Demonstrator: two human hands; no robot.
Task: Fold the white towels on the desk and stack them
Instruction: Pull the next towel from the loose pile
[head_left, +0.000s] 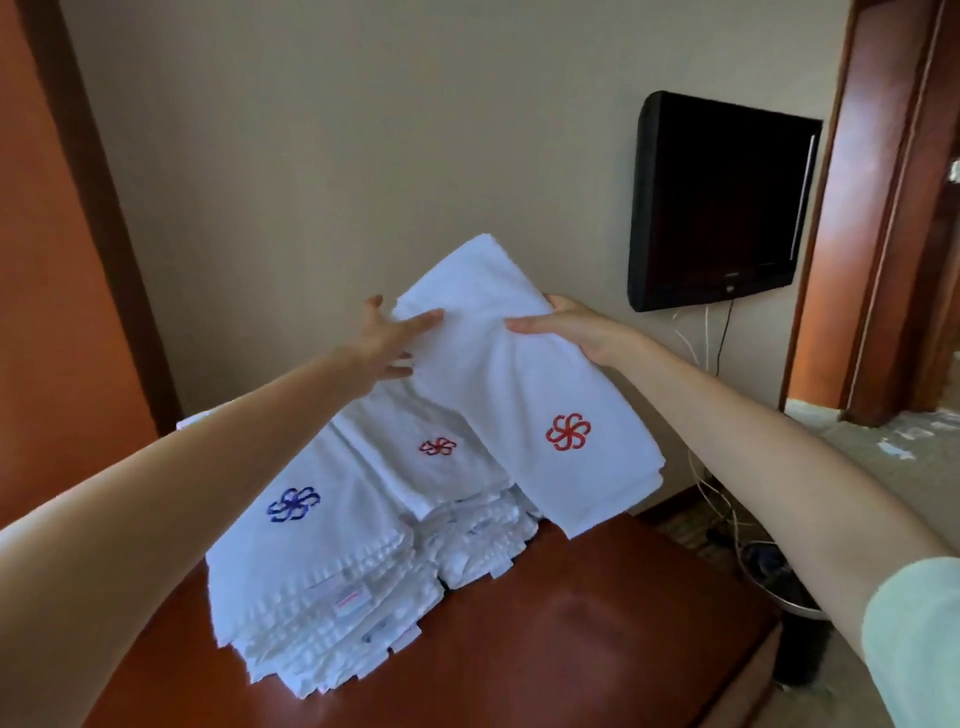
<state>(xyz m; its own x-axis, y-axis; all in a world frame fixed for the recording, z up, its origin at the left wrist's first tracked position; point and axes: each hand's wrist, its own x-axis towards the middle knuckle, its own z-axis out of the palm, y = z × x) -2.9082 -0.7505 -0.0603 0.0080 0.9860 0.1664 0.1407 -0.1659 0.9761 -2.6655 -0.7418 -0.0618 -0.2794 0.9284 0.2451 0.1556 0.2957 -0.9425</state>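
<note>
the folded white towel with the red flower emblem is up in the air, tilted, over the far right corner of the desk, its lower end hanging down just past the right edge. the right hand has it clamped at the upper right side, thumb laid across the front, fingers tucked behind the cloth. the left hand is at the towel's upper left edge with fingers straight and spread, forefinger lying on the cloth, nothing curled round it.

beneath, two piles of folded white towels sit on the desk. the red-flower stack stands toward the far edge, just beside the held towel's lower end; i can't tell if they touch. the blue-flower stack lies to its left and nearer, pressed against it, with its tags and fringed hems facing the near edge.

beyond the desk, a dark television hangs on the wall, cables trail below it, and a waste bin stands on the floor off the right edge.
</note>
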